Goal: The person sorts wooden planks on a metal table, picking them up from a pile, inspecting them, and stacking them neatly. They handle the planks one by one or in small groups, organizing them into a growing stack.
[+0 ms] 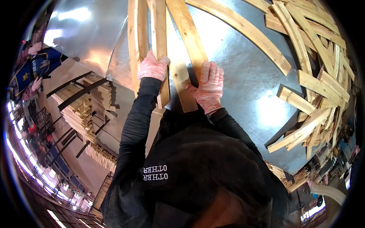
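My left hand (pixel 153 66), in a pink and white knit glove, is closed over a long pale wooden board (pixel 159 30). Another board (pixel 138 34) lies along its left side. Between my hands a third board (pixel 181 85) points toward my body, its near end close to my dark clothing. My right hand (pixel 211 85), gloved the same way, has its fingers stretched out flat beside the near part of a right-hand board (pixel 189 32). Its thumb reaches left onto the middle board. The boards' far ends run out of view at the top.
A shiny metal table (pixel 243 83) carries the boards. One lone board (pixel 247 32) lies at the upper right, and a jumbled heap of boards (pixel 315 83) covers the right side. Left of the table stands a rack of stacked boards (pixel 76 110). Another person's gloved hand (pixel 37 83) shows far left.
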Demonstrator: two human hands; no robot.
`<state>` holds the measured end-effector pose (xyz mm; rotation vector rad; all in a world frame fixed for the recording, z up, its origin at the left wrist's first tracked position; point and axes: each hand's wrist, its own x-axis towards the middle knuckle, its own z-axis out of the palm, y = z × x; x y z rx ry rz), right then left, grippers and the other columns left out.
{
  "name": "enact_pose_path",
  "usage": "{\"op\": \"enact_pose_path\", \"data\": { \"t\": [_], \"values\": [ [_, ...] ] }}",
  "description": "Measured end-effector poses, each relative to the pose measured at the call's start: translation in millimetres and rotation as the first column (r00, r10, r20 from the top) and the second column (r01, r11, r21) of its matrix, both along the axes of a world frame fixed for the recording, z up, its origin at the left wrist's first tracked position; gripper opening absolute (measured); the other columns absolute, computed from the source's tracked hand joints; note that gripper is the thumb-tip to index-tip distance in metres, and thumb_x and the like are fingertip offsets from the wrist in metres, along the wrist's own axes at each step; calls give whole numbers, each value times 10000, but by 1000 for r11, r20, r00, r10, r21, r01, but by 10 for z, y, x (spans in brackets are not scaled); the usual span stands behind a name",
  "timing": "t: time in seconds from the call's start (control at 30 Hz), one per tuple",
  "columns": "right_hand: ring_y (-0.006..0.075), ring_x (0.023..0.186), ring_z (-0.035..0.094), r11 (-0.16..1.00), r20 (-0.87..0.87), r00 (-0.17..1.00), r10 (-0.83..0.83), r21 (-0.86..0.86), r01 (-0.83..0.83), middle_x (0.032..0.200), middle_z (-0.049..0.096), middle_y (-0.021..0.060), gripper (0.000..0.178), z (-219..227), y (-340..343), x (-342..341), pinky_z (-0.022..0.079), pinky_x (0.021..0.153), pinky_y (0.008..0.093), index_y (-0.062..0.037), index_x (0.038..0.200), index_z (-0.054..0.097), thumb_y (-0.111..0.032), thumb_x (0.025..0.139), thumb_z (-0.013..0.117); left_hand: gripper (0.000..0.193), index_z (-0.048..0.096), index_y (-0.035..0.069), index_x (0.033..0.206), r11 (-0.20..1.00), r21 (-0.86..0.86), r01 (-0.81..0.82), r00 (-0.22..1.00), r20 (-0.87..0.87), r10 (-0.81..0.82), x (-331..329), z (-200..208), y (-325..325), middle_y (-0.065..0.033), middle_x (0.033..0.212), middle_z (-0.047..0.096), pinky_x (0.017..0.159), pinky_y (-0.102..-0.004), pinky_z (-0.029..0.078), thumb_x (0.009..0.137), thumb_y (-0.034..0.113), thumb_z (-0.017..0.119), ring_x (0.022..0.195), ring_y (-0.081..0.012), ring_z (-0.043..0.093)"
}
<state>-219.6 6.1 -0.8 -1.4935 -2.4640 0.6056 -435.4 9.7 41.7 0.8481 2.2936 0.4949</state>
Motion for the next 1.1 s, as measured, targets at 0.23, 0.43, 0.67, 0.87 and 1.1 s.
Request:
{"op": "enact_pose_path", "data": {
  "t": [0.23, 0.43, 0.67, 0.87, 1.1],
  "values": [
    [399, 1236, 486, 993, 156, 987, -29, 121, 10, 1414, 456, 211, 790, -56, 304, 388, 398, 1022, 512, -36, 1459, 347, -400, 828, 654, 726, 473, 9, 1375, 995, -27, -99, 995, 20, 100, -19, -447, -663, -243, 1296, 571, 1019, -447, 415, 835, 484, 568, 1211, -387, 537],
    [414, 1328, 387, 964, 302, 939, -164, 250, 88, 1419, 421, 269, 659, 317, 586, 478, 276, 1120, 509, -29, 1424, 396, -350, 884, 594, 569, 520, 51, 1283, 987, -50, -155, 974, -174, 144, -125, -121, -804, -220, 1065, 675, 875, -444, 491, 830, 377, 631, 1021, -387, 634],
    [434, 1322, 392, 983, 122, 976, 180, -63, -174, 1375, 426, 302, 996, 304, -402, -430, 307, 1120, 472, 23, 1478, 242, -366, 727, 768, 596, 524, 20, 1288, 986, -128, -107, 981, -174, 84, -152, 12, -719, -225, 1122, 658, 914, -421, 474, 810, 353, 652, 1042, -380, 625],
    [325, 1083, 566, 179, -461, 633, -622, -871, -458, 1163, 546, 227, 694, 588, 344, 99, 490, 950, 373, 99, 1350, 387, -81, 739, 664, 543, 548, 12, 1257, 913, 298, -280, 914, 375, 157, -258, -188, -961, -188, 1092, 673, 879, -390, 484, 823, 301, 699, 996, -324, 642],
    [245, 982, 599, 268, -490, 330, -807, -801, -535, 1081, 601, 143, 559, 599, 327, 283, 518, 858, 348, 8, 1389, 442, -279, 939, 610, 420, 593, -15, 1162, 869, 299, -395, 775, 616, 140, 140, -299, -878, -117, 977, 675, 818, -341, 495, 817, 179, 734, 885, -201, 619]
  ]
}}
